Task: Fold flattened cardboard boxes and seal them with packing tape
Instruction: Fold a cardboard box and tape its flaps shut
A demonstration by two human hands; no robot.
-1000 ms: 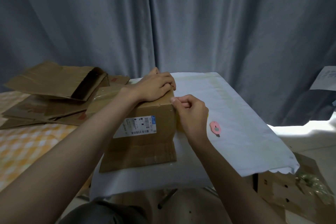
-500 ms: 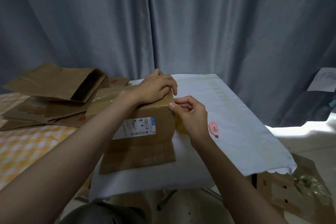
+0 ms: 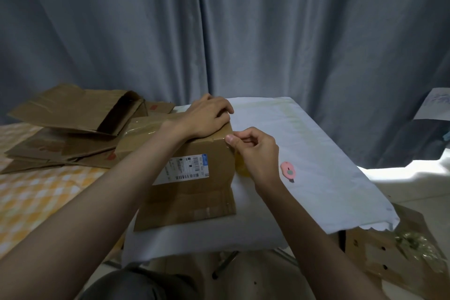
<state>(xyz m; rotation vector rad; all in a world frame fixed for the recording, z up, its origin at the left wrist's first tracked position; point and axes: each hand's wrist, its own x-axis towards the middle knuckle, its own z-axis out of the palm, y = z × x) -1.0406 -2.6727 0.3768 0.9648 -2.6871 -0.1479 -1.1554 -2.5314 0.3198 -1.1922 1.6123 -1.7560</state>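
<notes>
Pressing flat-fingered on the cardboard box top, the left hand steadies it; just right of those fingers, the right hand pinches packing tape at the box's corner edge, pink cutter nearby.

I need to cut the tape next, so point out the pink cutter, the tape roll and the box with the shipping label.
pink cutter point(image 3: 288, 171): head view, middle of its body.
tape roll point(image 3: 241, 168): head view, yellowish edge below the right hand.
box point(image 3: 209, 190): head view, front face.
</notes>
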